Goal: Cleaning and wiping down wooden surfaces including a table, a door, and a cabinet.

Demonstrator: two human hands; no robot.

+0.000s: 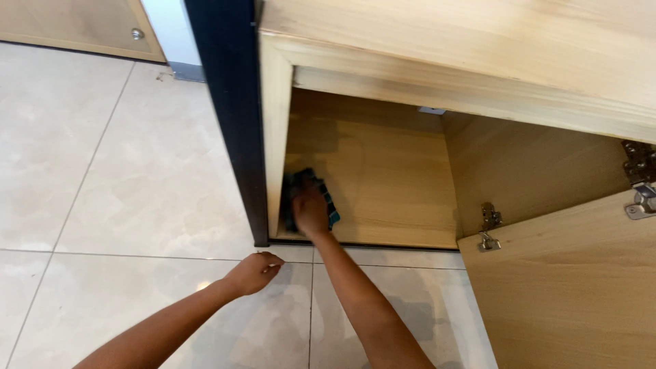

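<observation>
cabinet side wall (276,137) close left, cabinet floor (396,184) open rightward

Glossy cream floor tiles (102,171) with thin grout lines all around. The open cupboard door (574,287) swings out on the right, with metal hinges (488,225). Another wooden door with a round silver knob (137,33) sits top left.

Bright, even daylight on the tiled floor (102,171); cabinet interior (383,178) shadowed, edges slightly soft.
</observation>
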